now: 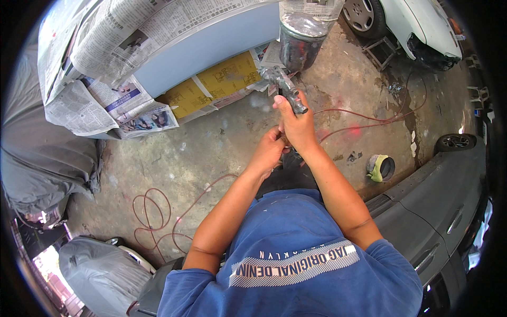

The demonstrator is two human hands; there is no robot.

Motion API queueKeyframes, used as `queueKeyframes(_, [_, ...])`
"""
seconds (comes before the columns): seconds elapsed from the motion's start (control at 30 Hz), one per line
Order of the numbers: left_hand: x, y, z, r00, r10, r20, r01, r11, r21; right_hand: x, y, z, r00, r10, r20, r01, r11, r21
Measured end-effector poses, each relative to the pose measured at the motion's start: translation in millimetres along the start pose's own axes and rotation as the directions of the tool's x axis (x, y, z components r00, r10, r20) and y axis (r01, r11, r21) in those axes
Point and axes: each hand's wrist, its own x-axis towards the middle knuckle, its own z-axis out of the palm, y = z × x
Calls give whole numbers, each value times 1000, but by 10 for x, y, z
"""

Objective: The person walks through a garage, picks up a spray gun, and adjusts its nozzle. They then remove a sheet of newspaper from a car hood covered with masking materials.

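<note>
My right hand (pixel 299 126) is wrapped round the handle of a metal spray gun (pixel 288 91), thumb up near its rear. The gun points forward, toward a pale blue-grey panel (pixel 211 53) masked with newspaper (pixel 153 26) and yellow paper (pixel 222 79). Just below and left of the right hand, my left hand (pixel 268 152) is closed, its fingers pinching at the lower end of the gun's handle. What they grip is hidden by the fingers. A thin red hose (pixel 359 126) trails across the floor to the right of my hands.
A dark paint-smeared drum (pixel 301 47) stands beyond the gun. More red hose (pixel 153 228) lies coiled at lower left. A white car (pixel 417 24), a low stand (pixel 381 53), a grey car (pixel 428 203) and a cloth-draped tin (pixel 381 168) are at right; grey covers (pixel 47 153) drape at left.
</note>
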Motion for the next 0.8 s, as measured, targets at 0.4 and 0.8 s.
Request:
queueKeyframes(0.4, [69,-49,6,1000,-21,-11,21,999,26,-22,-21,-22,997,65,-47,-67,997,-44])
queueKeyframes(0.8, [-24,-99,-73,1000,-25,-15,25,1000,6,-111,24,53,998,46,30,-43,996,-84])
